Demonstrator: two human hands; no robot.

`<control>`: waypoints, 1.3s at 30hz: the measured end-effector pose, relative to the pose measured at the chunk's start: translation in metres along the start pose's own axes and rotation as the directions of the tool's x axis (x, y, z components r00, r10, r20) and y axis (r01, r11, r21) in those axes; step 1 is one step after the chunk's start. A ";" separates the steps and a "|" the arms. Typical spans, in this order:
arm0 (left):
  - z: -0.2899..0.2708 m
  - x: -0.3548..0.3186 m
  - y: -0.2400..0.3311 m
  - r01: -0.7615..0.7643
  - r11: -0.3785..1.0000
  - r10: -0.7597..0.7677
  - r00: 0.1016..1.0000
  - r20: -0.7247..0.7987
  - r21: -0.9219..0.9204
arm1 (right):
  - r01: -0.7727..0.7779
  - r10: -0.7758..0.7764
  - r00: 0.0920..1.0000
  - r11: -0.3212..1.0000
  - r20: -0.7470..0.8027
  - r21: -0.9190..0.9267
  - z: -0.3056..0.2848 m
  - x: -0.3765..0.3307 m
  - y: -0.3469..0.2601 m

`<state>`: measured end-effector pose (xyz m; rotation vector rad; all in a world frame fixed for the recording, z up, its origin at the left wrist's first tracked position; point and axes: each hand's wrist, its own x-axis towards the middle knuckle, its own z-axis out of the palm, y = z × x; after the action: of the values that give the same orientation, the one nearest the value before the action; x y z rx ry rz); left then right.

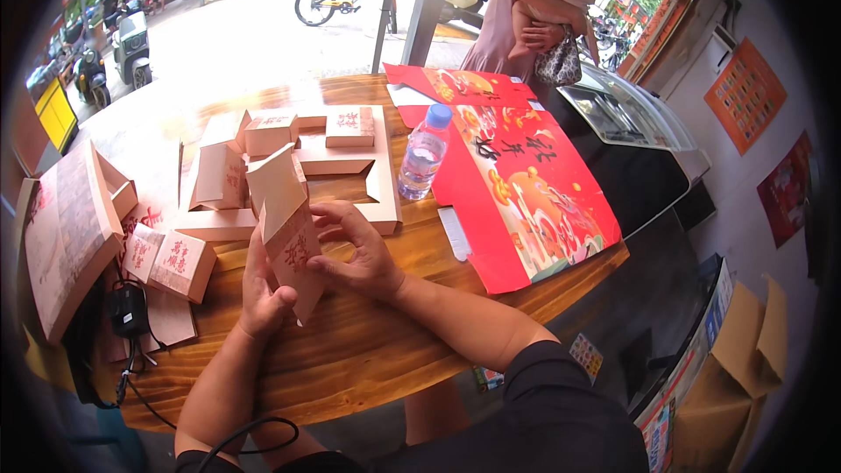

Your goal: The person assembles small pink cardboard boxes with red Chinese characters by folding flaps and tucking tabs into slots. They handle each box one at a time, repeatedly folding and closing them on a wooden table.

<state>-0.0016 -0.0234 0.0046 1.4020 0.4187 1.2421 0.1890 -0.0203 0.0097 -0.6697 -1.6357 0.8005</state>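
A narrow pinkish cardboard box (289,241) with red print stands tilted between my hands over the wooden table, its top flap raised. My left hand (261,289) wraps its left side, thumb pointing up near the lower edge. On the other side my right hand (355,254) grips it, thumb pressed on the printed face and fingers curled behind. Just beyond is a pink box tray (381,180) with compartments. Small printed boxes (350,127) sit in it, and another, tall one (219,177) stands in its left part. Two small boxes (182,264) rest left of my left hand.
A water bottle (425,153) with a blue cap stands beside a flat red printed carton (543,184). At the left lie a large pink box lid (74,236) and a black adapter (130,308) with cables. A person (517,9) carrying a child stands beyond the table (438,324).
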 end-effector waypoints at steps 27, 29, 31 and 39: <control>-0.010 0.006 -0.004 0.045 0.992 -0.063 0.985 -0.158 -0.115 | -0.132 0.160 0.982 0.960 -0.097 0.247 0.000 -0.003 0.004; -0.020 0.004 -0.012 0.077 0.994 -0.089 0.982 -0.166 -0.075 | -0.177 0.200 0.976 0.959 -0.083 0.223 0.000 -0.004 0.009; -0.022 0.003 -0.014 0.100 0.993 -0.110 0.979 -0.170 -0.066 | -0.210 0.226 0.972 0.959 -0.065 0.190 -0.001 -0.006 0.011; -0.011 0.005 -0.007 0.052 0.997 -0.063 0.979 -0.192 -0.062 | -0.260 0.282 0.959 0.922 -0.035 0.288 0.001 -0.006 0.007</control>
<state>-0.0065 -0.0116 -0.0018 1.2172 0.5501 1.3380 0.1897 -0.0202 0.0006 -0.7219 -1.3416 1.1700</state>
